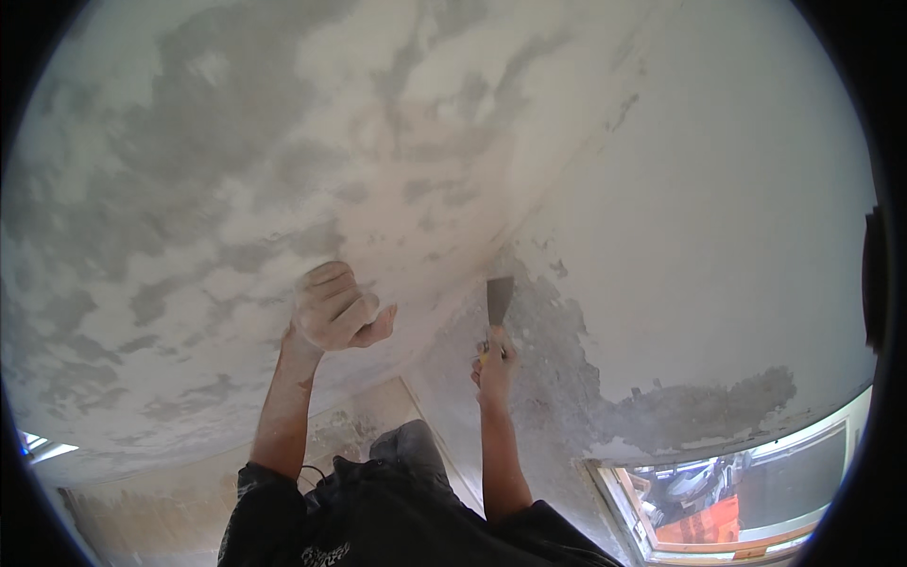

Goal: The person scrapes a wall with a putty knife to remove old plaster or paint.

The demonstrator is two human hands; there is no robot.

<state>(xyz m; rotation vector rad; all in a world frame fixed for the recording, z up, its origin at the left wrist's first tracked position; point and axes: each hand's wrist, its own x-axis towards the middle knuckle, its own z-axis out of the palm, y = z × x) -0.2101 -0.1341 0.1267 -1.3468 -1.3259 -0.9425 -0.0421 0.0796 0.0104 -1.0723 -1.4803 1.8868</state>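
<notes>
My right hand [497, 367] grips a putty knife [500, 300] by its handle, part of which shows yellow. The knife's flat metal blade points up, by a rough grey patch [548, 350] where two surfaces meet. To the left, my dusty left hand [335, 307] is raised with its fingers curled closed, in front of the mottled white and grey surface [217, 142]. Whatever lies inside those fingers, if anything, is hidden. From this view I cannot tell whether either hand touches the plaster.
A smoother white wall [699, 189] rises on the right, with a long grey patch [699, 408] low on it. Below that is a framed window [746, 543], with an orange item [701, 523] seen through it. A dark object [871, 279] stands at the right rim.
</notes>
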